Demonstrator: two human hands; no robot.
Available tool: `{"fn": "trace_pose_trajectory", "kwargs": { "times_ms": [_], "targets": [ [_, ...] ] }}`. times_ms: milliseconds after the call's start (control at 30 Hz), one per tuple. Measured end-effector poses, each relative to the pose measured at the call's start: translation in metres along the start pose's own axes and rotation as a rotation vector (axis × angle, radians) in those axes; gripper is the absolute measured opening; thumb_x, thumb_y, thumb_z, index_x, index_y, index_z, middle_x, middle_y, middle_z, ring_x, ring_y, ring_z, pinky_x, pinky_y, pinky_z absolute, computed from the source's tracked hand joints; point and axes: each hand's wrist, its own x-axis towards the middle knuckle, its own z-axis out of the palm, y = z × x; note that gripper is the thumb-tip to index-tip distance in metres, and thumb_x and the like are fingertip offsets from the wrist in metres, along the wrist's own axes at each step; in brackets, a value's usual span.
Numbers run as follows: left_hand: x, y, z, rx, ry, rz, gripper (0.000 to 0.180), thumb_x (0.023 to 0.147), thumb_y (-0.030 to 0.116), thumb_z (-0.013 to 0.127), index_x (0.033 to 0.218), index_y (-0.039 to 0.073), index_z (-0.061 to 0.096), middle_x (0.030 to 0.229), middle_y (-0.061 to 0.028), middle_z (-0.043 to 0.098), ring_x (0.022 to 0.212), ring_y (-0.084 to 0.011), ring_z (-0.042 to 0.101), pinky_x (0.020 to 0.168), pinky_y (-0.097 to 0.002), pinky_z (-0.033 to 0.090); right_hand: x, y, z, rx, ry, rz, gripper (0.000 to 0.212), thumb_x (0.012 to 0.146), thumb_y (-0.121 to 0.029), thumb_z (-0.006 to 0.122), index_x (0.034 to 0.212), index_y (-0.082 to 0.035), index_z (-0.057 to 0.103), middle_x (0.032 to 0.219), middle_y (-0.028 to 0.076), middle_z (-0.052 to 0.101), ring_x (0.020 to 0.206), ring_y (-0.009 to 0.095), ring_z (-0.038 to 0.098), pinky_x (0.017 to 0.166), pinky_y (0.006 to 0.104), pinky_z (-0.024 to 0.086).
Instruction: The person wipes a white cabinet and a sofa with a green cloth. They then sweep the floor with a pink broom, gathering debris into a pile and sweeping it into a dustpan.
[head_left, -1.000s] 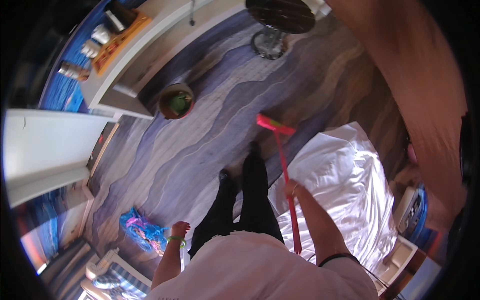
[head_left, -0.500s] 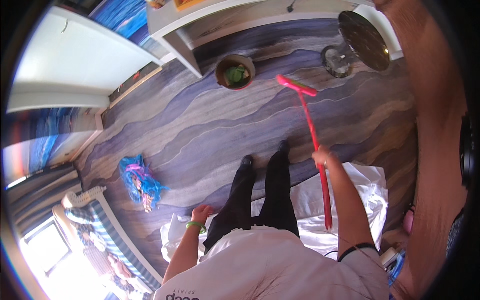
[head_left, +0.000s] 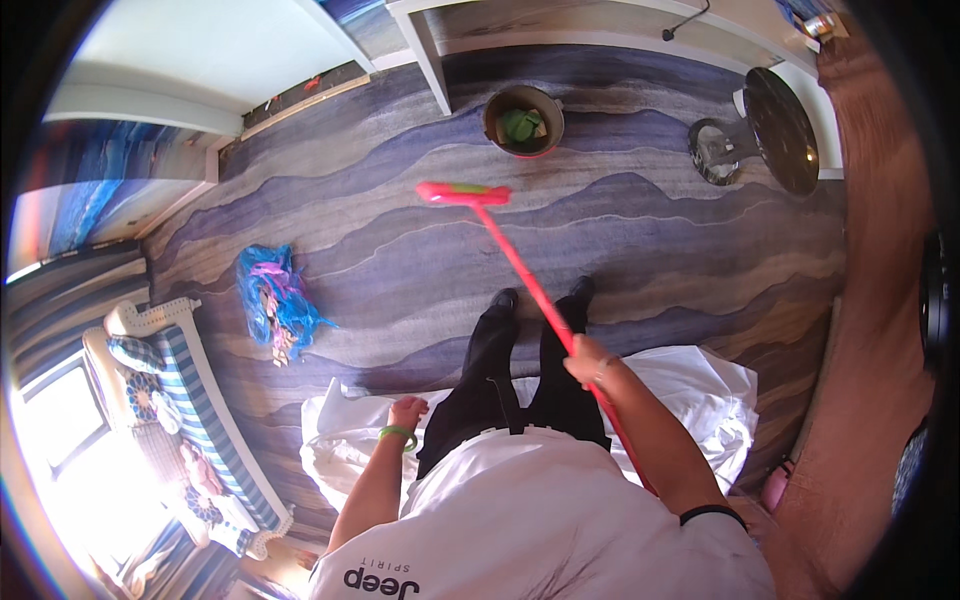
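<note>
My right hand (head_left: 592, 363) is closed round the red handle of a broom (head_left: 520, 268). The broom's pink head, with a yellow-green strip, is out ahead of my feet, a little left of the bucket; motion blurs it slightly. The lower end of the handle passes behind my right forearm. My left hand (head_left: 405, 413) hangs by my left thigh with nothing in it, its fingers loosely bent, a green bangle (head_left: 398, 436) on the wrist. To the left on the floor lies a tangled heap of blue and pink plastic (head_left: 272, 295) with small scraps at its near end.
A brown bucket (head_left: 490, 128) with green stuff inside stands near the desk leg (head_left: 432, 75). At far right a round-topped dark stool (head_left: 785, 130) lies tipped over. White sheeting (head_left: 690, 385) spreads behind my legs. A striped sofa (head_left: 205, 400) stands at the left.
The broom head has swung left across the floor, and my right hand has moved left with it. My view has shifted too. My left hand stays by my thigh.
</note>
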Motion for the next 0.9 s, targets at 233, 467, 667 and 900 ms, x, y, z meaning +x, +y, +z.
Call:
{"fn": "trace_pose_trajectory", "kwargs": {
  "times_ms": [233,467,667,900],
  "targets": [
    [0.004,0.038,0.015,0.005,0.016,0.124,0.025,0.081,0.022,0.056,0.085,-0.001,0.064,0.075,-0.0057,0.065,0.067,-0.0131,0.061,0.062,-0.0265,0.049,0.015,0.113,-0.064,0.152,0.054,0.271,0.019,0.071,-0.011,0.054,0.083,0.004,0.055,0.061,0.014,0.059,0.049,0.026,0.061,0.043,0.0369,0.048],
    [-0.161,0.354,-0.002,-0.376,-0.548,0.915,0.021,0.089,0.014,0.049,0.099,0.0,0.06,0.097,-0.0071,0.061,0.089,-0.0139,0.054,0.079,-0.0282,0.043,0.0,-0.009,-0.016,-0.277,-0.223,0.135,0.023,0.067,-0.007,0.05,0.083,0.007,0.059,0.067,0.019,0.062,0.054,0.025,0.063,0.053,0.037,0.052],
    [-0.296,0.501,0.041,-1.132,-1.604,1.36,0.021,0.09,0.009,0.044,0.096,-0.005,0.057,0.091,-0.0177,0.058,0.087,-0.03,0.056,0.076,-0.0374,0.044,-0.024,-0.021,-0.083,-0.402,-0.039,0.041,0.025,0.069,-0.01,0.051,0.086,0.007,0.057,0.078,0.025,0.062,0.074,0.034,0.064,0.066,0.0418,0.05],
    [-0.254,0.589,0.12,-1.222,-1.716,1.101,0.022,0.093,0.011,0.04,0.1,-0.002,0.055,0.103,-0.017,0.057,0.097,-0.0295,0.054,0.081,-0.0372,0.042,0.058,0.059,-0.319,-0.123,0.325,0.212,0.017,0.068,-0.01,0.057,0.074,0.005,0.057,0.061,0.02,0.06,0.052,0.027,0.062,0.049,0.0379,0.05]
  ]
}}
